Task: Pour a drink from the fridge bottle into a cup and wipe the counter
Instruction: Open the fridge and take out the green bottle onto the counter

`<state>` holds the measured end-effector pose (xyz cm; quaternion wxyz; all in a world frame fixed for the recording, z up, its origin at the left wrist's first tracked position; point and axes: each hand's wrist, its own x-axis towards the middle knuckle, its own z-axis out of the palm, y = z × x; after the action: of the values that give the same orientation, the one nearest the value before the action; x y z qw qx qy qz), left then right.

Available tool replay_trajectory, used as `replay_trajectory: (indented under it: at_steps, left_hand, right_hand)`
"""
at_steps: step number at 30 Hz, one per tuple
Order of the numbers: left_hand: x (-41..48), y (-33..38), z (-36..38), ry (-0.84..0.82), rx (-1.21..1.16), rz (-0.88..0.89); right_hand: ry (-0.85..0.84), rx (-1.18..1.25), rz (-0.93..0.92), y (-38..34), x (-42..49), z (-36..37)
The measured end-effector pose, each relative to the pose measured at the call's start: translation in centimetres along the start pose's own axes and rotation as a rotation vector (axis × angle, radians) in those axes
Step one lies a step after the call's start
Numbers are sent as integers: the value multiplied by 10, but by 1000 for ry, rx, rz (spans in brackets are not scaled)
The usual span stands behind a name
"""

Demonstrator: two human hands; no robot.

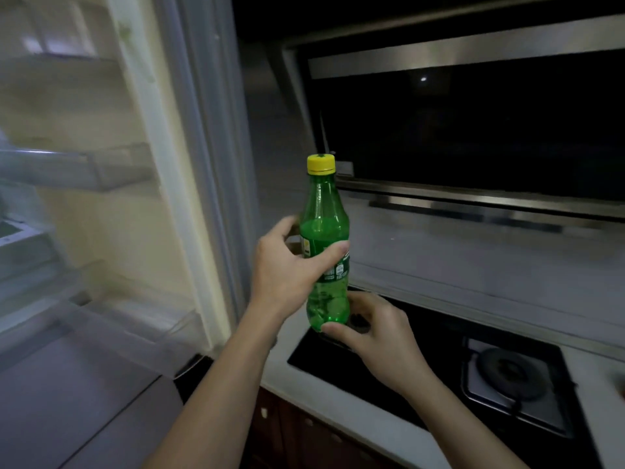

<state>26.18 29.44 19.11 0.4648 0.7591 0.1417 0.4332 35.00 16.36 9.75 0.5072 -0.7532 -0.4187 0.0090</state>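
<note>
While our left hand (280, 269) curls round the middle of the green bottle (324, 231), our right hand (375, 333) pinches its base. We hold it upright, yellow cap (321, 164) on, above the bench (280, 365) and black hob (436, 346), beside the open fridge door (159, 184).

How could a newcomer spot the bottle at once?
Right of the open fridge, above the left end of the black hob, the left hand and right hand hold an upright bottle. It alone is green and transparent, with a yellow cap.
</note>
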Motion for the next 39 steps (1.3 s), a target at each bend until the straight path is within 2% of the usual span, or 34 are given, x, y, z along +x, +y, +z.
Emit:
replay_trajectory:
  at_steps: [9,15,22,30,34,39]
  left_hand:
    - [-15,21,129,-254,-150,55]
    - [-34,25,212,-498,-275,72]
    - [-75,36,286,-831,-480,77]
    - [-149,60,329,-1204,-669,99]
    - [-190,79,334,-1328,-733,138]
    - [-236,102,339,-1475,-784,156]
  right_hand:
    - [205,-159,139,53,-48,-101]
    - [420,-212,336,79,-92,-151]
    - [678,-362,600,88,-159,-177]
    - [971,-557,854,67,-250,-166]
    - [1072,-678,963,47,-289,-163]
    - [1176,-700,1046,34,-335,-160]
